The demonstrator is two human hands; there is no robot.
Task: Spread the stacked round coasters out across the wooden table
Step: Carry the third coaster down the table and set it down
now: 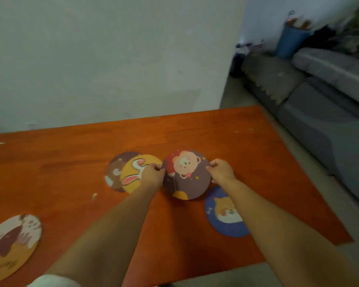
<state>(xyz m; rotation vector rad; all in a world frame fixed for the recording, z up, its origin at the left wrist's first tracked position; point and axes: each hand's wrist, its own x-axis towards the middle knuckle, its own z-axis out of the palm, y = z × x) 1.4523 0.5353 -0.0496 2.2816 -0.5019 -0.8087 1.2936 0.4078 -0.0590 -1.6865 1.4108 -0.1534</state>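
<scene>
While pinched by both hands, bear coaster [187, 175] aloft.

my table [226, 141]: reddish wood, smooth, faint sheen | bear coaster [187, 175] between my fingers: matt printed face, stiff and thin, like board or cork | blue dog coaster [220, 222]: same matt print | sofa [319, 112]: grey cloth, soft nap | wall [112, 59]: matt paint | bucket [290, 41]: blue, smooth

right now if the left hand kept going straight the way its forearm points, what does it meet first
Probably nothing: past the left hand, gripping the bear coaster edge, lies bare wooden table, then the wall. The yellow rabbit coaster sits just beside that line.
</scene>
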